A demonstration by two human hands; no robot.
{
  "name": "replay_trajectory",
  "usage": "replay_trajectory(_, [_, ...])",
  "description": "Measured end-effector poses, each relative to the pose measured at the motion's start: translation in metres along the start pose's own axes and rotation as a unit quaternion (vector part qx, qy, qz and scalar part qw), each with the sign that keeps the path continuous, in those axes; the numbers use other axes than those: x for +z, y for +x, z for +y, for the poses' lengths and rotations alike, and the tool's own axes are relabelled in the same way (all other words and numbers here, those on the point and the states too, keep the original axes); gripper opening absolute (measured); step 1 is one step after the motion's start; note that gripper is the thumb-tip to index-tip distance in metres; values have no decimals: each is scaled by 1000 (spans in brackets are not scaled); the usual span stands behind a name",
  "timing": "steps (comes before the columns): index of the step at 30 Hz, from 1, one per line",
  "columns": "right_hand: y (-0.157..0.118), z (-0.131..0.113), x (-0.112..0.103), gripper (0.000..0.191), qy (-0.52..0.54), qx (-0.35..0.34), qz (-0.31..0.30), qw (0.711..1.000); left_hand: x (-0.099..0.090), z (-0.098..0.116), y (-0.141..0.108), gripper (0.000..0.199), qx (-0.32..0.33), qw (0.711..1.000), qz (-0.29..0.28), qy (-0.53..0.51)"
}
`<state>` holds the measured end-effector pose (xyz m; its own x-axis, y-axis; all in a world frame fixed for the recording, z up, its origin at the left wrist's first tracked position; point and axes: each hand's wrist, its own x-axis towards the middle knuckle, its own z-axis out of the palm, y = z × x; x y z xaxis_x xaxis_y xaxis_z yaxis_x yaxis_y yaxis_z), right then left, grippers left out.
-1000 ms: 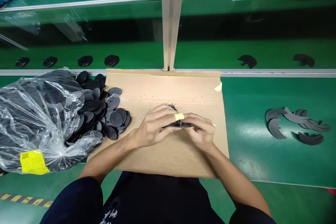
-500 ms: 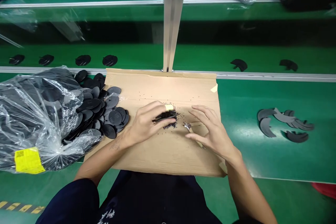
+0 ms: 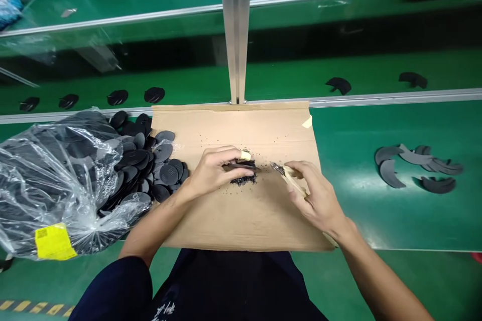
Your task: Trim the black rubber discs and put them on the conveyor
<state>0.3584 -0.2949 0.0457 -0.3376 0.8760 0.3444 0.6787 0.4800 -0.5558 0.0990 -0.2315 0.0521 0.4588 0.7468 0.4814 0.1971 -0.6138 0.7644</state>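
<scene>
The left hand [image 3: 220, 170] grips a black rubber piece [image 3: 235, 166] above crumbs [image 3: 243, 180]. The right hand [image 3: 320, 195] closes on tan-handled cutters [image 3: 291, 179].

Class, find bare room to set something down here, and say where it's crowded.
Bare cardboard below the crumbs, between the left hand and right hand; green bench between the cardboard and grey pieces. Crowded: black discs beside the plastic bag.

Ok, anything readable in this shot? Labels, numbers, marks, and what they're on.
Nothing can be quoted.
Yellow rectangular sticker on the clear plastic bag: printed, too small to read.
Round black disc: embossed mark, too blurred to read.
Dark navy shirt: white print, cut off and unreadable.
</scene>
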Motion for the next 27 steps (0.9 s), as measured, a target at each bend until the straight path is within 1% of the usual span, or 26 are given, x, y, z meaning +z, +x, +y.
replay_trajectory(4, [18,-11,-3,32,9,-63,13,998,0,0,-2,21,2,1000,-17,-20])
replay_trajectory(8, [24,-12,-3,30,-11,-100,8,995,1,0,-2,20,3,999,-16,-43])
replay_trajectory(14, [26,-13,-8,24,-56,-129,25,990,3,1,-3,18,-16,997,-11,-75])
replay_trajectory(20, [27,-15,-11,19,-93,-127,17,987,8,1,-4,19,-32,993,3,-112])
replay_trajectory(22, [27,-14,-11,18,-101,-127,21,986,7,1,-4,21,-51,994,-3,-101])
replay_trajectory(24, [27,-13,-11,18,-120,-127,27,984,4,1,-3,23,-57,996,-10,-63])
replay_trajectory(25, [27,-12,-10,17,-133,-125,29,983,2,0,-3,24,-52,998,-11,-41])
replay_trajectory(27, [27,-11,-10,18,-160,-121,25,979,-2,0,-2,25,-20,1000,-19,-5])
